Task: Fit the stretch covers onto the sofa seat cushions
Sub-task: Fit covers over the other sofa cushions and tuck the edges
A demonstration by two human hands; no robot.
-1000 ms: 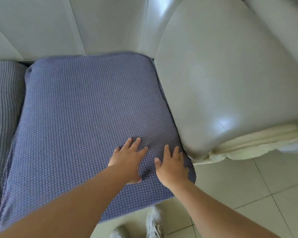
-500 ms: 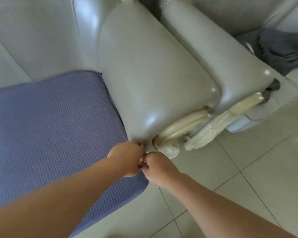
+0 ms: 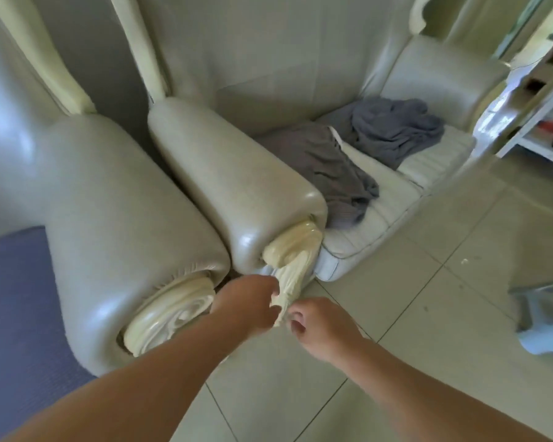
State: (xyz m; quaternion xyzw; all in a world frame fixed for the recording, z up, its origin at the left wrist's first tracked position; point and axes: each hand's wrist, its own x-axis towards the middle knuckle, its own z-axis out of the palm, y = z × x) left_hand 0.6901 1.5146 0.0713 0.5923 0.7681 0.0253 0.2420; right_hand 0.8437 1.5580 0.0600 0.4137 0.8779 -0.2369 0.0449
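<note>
Both forearms are bare, with no sleeves; left hand (image 3: pixel 248 303) and right hand (image 3: pixel 321 327) wear nothing.

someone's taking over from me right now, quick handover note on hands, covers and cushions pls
Left hand: fingers curled, holding nothing, in front of the sofa arms.
Right hand: loosely curled, holding nothing.
Blue waffle-knit stretch cover: fitted on the seat cushion at far left; that one looks done.
Two crumpled grey fabric covers: lying loose on the cream quilted armchair seat cushion, which is bare.
Left to do: pick up a grey cover and stretch it over that cushion.
</note>
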